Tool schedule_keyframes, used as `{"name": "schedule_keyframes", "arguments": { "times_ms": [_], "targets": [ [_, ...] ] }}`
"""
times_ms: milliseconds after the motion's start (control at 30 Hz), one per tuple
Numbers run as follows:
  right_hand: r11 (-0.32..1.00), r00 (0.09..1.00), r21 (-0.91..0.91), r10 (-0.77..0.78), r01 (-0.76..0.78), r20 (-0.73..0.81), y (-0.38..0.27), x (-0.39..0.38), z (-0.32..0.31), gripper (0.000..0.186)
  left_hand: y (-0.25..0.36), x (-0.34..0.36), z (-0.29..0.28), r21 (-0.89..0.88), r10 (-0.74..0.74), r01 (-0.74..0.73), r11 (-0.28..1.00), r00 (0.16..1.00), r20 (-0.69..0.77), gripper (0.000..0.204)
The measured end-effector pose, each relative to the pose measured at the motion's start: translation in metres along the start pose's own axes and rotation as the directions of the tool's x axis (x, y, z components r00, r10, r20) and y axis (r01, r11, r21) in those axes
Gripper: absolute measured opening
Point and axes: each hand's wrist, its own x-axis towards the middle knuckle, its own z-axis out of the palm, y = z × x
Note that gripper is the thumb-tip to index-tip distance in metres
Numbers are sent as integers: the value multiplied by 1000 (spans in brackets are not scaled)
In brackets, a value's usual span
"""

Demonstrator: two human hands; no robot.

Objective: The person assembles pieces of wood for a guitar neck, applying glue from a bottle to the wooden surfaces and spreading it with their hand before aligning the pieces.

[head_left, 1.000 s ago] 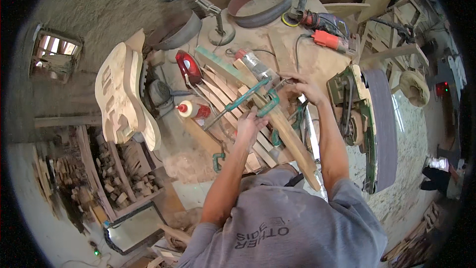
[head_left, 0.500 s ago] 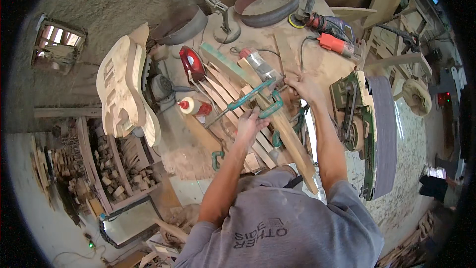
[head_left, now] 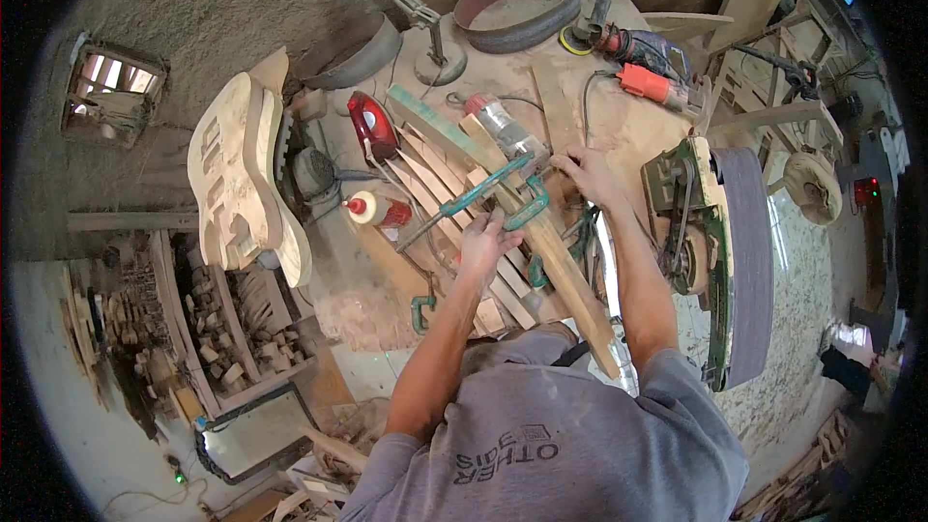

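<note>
Since the earlier frame the fingers of the right hand [head_left: 594,179] have drawn slightly nearer and gathered at the green clamp [head_left: 486,184]; the left hand [head_left: 483,246] and the clamp sit almost where they were.

From the left, I see a pale guitar-shaped body [head_left: 232,174] leaning well apart from both hands, then a white bottle with a red cap [head_left: 369,209] and, just beyond it, a red rounded thing [head_left: 367,124]. Pale wooden strips [head_left: 514,302] lie between the bottle and the work.

Next comes the left hand, thumb and fingers bent together on the near end of the clamp. The clamp crosses a long wooden bar [head_left: 565,280], which slants from the far middle of the bench to the near right. The right hand, on the far side, seems to me to pinch a thin rod at the clamp's right end.

As I judge it, the clamp is already set across the bar; how tight it is, and how much turning is left, I can't tell from here. Clamp and bar lie between the two hands, the bar's near end running toward the shirt. Farther right stands a belt sander [head_left: 749,271], apart from the right hand.
</note>
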Motion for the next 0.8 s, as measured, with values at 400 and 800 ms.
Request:
{"name": "schedule_keyframes", "arguments": {
  "times_ms": [400,800],
  "targets": [
    [774,923,566,61,-285,381,0,-5,-30,37,-7,1,-2,62,38,-39,997,999,13,50],
    [882,850,81,419,-465,319,-12,14,-6,32,-6,-1,0,62,19,-18,998,1000,-16,47]
  ]
}}
